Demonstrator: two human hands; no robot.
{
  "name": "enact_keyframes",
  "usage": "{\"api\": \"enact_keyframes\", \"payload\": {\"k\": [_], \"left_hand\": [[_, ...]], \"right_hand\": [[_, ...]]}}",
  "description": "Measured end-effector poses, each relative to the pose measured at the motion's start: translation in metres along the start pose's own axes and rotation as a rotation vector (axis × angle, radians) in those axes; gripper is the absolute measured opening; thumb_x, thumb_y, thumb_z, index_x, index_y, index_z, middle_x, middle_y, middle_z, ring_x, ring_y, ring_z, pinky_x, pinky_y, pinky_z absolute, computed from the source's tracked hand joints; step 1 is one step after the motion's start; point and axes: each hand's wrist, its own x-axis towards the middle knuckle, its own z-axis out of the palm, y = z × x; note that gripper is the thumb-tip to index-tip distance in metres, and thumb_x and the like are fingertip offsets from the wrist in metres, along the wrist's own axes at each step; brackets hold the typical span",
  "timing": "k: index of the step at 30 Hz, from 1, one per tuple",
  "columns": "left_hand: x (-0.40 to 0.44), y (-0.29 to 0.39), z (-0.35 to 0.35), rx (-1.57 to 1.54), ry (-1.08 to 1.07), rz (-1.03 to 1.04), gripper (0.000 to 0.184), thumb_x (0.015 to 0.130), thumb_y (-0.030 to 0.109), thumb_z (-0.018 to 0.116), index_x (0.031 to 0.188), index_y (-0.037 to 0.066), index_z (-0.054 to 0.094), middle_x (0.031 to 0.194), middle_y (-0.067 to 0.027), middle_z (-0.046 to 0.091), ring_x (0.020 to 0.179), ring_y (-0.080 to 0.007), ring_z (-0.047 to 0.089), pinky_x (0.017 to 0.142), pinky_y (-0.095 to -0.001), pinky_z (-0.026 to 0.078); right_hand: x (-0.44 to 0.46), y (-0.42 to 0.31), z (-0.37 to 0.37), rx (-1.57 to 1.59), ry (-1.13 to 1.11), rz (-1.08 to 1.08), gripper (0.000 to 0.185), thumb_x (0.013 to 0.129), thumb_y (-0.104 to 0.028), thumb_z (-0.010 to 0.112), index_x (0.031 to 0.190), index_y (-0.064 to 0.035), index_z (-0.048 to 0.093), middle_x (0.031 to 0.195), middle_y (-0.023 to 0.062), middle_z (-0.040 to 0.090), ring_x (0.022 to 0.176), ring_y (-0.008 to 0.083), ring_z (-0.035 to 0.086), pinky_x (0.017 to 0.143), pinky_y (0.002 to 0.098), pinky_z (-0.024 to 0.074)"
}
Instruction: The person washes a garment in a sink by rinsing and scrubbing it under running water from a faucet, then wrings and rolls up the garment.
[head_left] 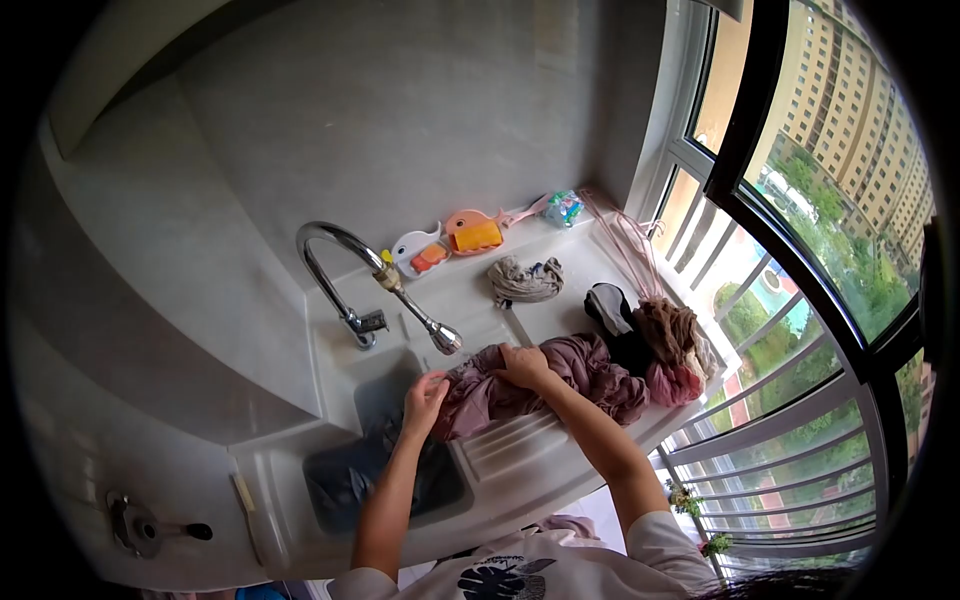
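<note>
A mauve, crumpled garment [590, 372] lies across the ribbed washboard part of the white sink counter. My left hand [426, 402] has its fingers closed on the garment's left end, beside the basin. My right hand [522, 366] rests on top of the same garment with its fingers bent into the cloth. Dark cloth [345, 480] sits in the water of the basin at the left. Above the garment's left end hangs the spray head of a chrome faucet [444, 336].
A twisted grey cloth [527, 280] lies behind the garment. Black, brown and pink clothes [668, 335] are heaped at the right, near pink hangers [632, 250]. Two soap holders [474, 233] stand along the wall. A brush [245, 505] lies on the left edge; a railed window is at right.
</note>
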Motion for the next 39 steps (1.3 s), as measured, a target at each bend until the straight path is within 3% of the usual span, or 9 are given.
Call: {"api": "enact_keyframes", "payload": {"k": [3, 10, 13, 17, 19, 23, 28, 34, 39], "left_hand": [[0.001, -0.053, 0.005, 0.738, 0.266, 0.288, 0.042, 0.078, 0.031, 0.072, 0.108, 0.003, 0.064, 0.106, -0.0159, 0.063, 0.103, -0.0312, 0.060, 0.091, -0.0417, 0.047], [0.007, 0.015, 0.028, -0.096, 0.260, 0.372, 0.018, 0.076, 0.003, 0.068, 0.084, 0.000, 0.053, 0.081, -0.0098, 0.055, 0.069, -0.0226, 0.052, 0.063, -0.0302, 0.044], [0.004, 0.025, 0.026, 0.069, 0.251, 0.316, 0.017, 0.080, 0.008, 0.068, 0.083, 0.002, 0.052, 0.081, -0.0088, 0.054, 0.068, -0.0262, 0.053, 0.065, -0.0358, 0.045], [-0.005, -0.019, 0.039, 0.774, 0.278, 0.401, 0.050, 0.080, 0.021, 0.071, 0.120, 0.005, 0.048, 0.118, -0.0162, 0.054, 0.111, -0.0351, 0.050, 0.089, -0.0485, 0.042], [-0.015, -0.023, 0.049, 0.706, 0.209, 0.463, 0.060, 0.073, 0.017, 0.074, 0.125, 0.007, 0.047, 0.121, -0.0151, 0.051, 0.113, -0.0370, 0.047, 0.094, -0.0495, 0.038], [-0.055, 0.006, 0.064, 0.765, 0.035, 0.571, 0.043, 0.072, 0.011, 0.072, 0.113, 0.011, 0.057, 0.109, -0.0056, 0.058, 0.104, -0.0265, 0.053, 0.092, -0.0435, 0.035], [-0.053, -0.021, 0.040, 0.382, 0.070, 0.520, 0.028, 0.078, 0.016, 0.073, 0.103, 0.007, 0.063, 0.109, -0.0082, 0.060, 0.109, -0.0293, 0.054, 0.087, -0.0380, 0.044], [-0.036, -0.017, 0.056, 0.941, 0.269, 0.408, 0.071, 0.081, 0.033, 0.070, 0.141, 0.010, 0.039, 0.137, -0.0186, 0.043, 0.130, -0.0349, 0.038, 0.102, -0.0531, 0.033], [-0.021, -0.049, 0.082, 0.796, 0.312, 0.281, 0.079, 0.080, 0.035, 0.068, 0.142, 0.002, 0.034, 0.145, -0.0207, 0.036, 0.136, -0.0363, 0.032, 0.108, -0.0494, 0.027]], "right_hand": [[0.004, 0.000, -0.007, 0.265, -0.146, -0.121, 0.065, 0.078, -0.048, 0.069, 0.124, -0.0052, 0.051, 0.096, 0.0232, 0.066, 0.094, 0.0391, 0.063, 0.082, 0.0457, 0.0484], [-0.005, 0.011, -0.075, 1.252, 0.284, -0.114, 0.028, 0.088, -0.015, 0.059, 0.112, -0.0029, 0.053, 0.100, 0.0140, 0.059, 0.094, 0.0223, 0.057, 0.086, 0.0313, 0.0457], [-0.020, 0.033, -0.055, 0.613, 0.093, -0.210, 0.025, 0.089, -0.023, 0.061, 0.104, -0.0027, 0.058, 0.100, 0.0109, 0.061, 0.095, 0.0239, 0.058, 0.088, 0.0350, 0.0446], [-0.003, 0.027, -0.049, 0.388, -0.308, -0.012, 0.034, 0.086, -0.035, 0.063, 0.100, -0.0034, 0.062, 0.105, 0.0127, 0.062, 0.100, 0.0327, 0.056, 0.091, 0.0430, 0.0413], [-0.002, -0.001, -0.052, 0.041, 0.327, -0.047, 0.046, 0.083, -0.046, 0.065, 0.100, -0.0035, 0.062, 0.106, 0.0100, 0.063, 0.105, 0.0318, 0.054, 0.087, 0.0475, 0.0402], [0.004, -0.024, -0.012, -0.058, 0.272, 0.044, 0.065, 0.069, -0.060, 0.070, 0.104, -0.0045, 0.063, 0.105, 0.0140, 0.062, 0.110, 0.0292, 0.054, 0.088, 0.0475, 0.0438], [0.029, -0.016, -0.007, 0.296, -0.164, -0.266, 0.031, 0.075, -0.025, 0.073, 0.099, -0.0060, 0.067, 0.099, 0.0192, 0.060, 0.097, 0.0348, 0.059, 0.085, 0.0373, 0.0475], [0.076, 0.009, -0.017, 0.666, 0.531, -0.092, 0.027, 0.077, -0.013, 0.066, 0.102, -0.0071, 0.069, 0.115, 0.0199, 0.058, 0.106, 0.0372, 0.056, 0.091, 0.0386, 0.0468], [-0.039, -0.077, -0.004, 0.299, 0.210, -0.192, 0.042, 0.070, -0.036, 0.066, 0.102, -0.0088, 0.065, 0.119, 0.0146, 0.053, 0.119, 0.0370, 0.045, 0.096, 0.0521, 0.0392]]}}
